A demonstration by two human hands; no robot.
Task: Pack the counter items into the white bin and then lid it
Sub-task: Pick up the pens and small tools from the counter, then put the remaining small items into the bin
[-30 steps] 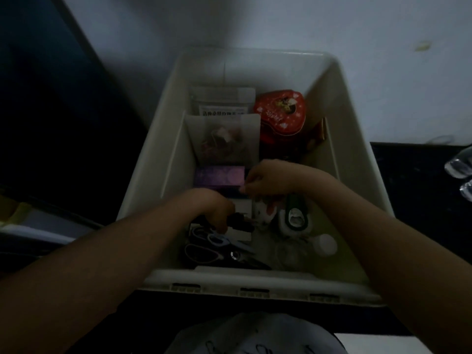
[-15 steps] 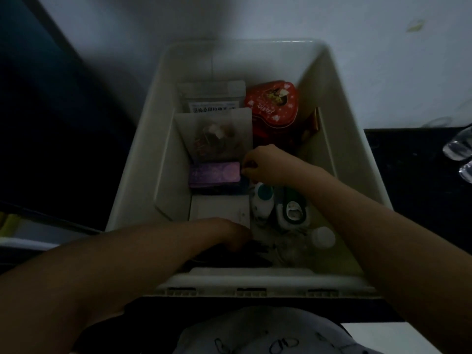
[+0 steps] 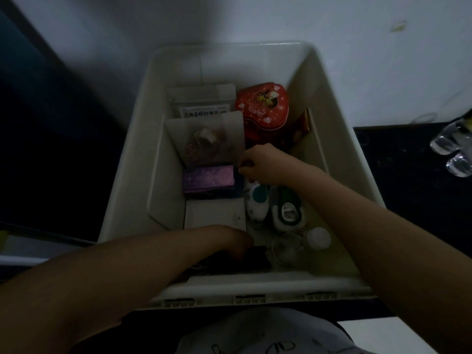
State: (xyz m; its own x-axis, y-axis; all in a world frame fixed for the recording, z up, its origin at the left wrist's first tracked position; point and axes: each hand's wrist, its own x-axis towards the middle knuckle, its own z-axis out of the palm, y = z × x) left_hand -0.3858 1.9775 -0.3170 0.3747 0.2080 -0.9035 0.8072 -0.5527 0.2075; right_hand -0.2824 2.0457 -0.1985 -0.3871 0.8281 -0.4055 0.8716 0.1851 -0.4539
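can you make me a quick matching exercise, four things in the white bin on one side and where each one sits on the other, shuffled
Things:
1. red heart-shaped tin
2. purple rectangular box
3. small white round cap
4. flat white card box

Places:
A. near right corner of the white plastic bin
B. far end, right of the labelled pouch
C. just nearer than the purple box
D. beside the right hand, on its left

Pairs: 1-B, 2-D, 3-A, 4-C

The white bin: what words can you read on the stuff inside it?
None can be read for certain.
White label on the clear pouch: a row of dark Chinese characters, too blurred to read.
Red heart-shaped tin: pale script on the lid, too blurred.
Purple box: pattern only.
White card: tiny mark, too small.
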